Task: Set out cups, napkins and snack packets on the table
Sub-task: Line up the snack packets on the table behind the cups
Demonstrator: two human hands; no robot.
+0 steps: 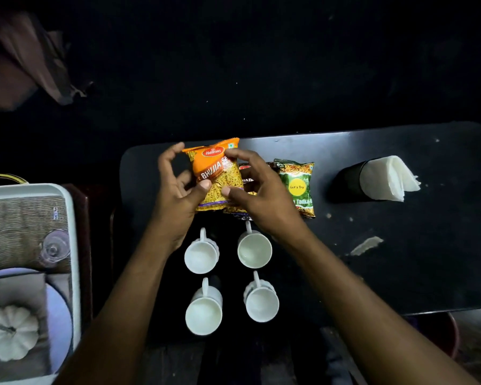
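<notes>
Both hands are pinching the orange packet [218, 179] at frame centre: left hand [175, 187] beside its left edge, right hand [258, 195] at its right, long axis running up-frame.

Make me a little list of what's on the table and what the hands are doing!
cups: four white handled cups, empty, in a two-by-two block
snacks: orange bhujia packet; green snack packet lying flat; another packet between, mostly hidden
napkins: white paper napkins in a dark holder
left hand: gripping the orange packet
right hand: gripping it too
table: black tabletop
</notes>
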